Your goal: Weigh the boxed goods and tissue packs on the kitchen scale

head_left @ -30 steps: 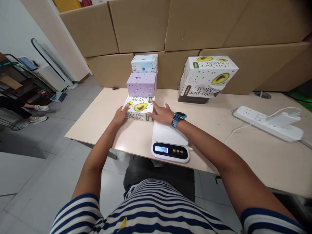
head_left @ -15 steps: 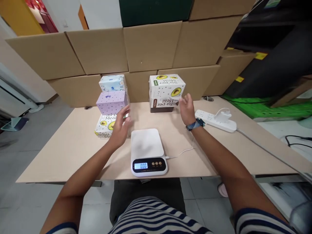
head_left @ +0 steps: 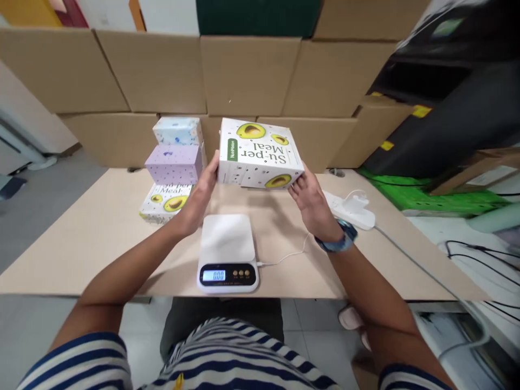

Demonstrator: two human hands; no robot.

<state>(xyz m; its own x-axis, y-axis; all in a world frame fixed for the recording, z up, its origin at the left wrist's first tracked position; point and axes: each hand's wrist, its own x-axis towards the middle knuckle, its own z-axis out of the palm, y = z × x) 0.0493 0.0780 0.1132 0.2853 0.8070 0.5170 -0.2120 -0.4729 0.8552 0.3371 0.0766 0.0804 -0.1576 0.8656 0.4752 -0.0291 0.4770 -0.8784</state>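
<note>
A box [head_left: 260, 154] hangs above the table [head_left: 101, 238], between the left hand [head_left: 199, 197] and right hand [head_left: 312, 200], behind the scale [head_left: 227, 252]. Left of it three boxes [head_left: 173, 165] sit stacked. A power strip [head_left: 351, 208] lies right, cartons [head_left: 247, 70] behind.

Bright even overhead light; soft shadows; wide-angle bowing and motion blur at right edge

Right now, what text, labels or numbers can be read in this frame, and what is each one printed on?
"Su·per Meal", upside down, on the top of the avocado box held between the left hand and right hand.
Green side label on the same box: too small to read.
"Meal" on the flat avocado box under the purple box; the rest is hidden.
"0.00" on the scale display, slightly blurred.
Scale button markings: too small.
</note>
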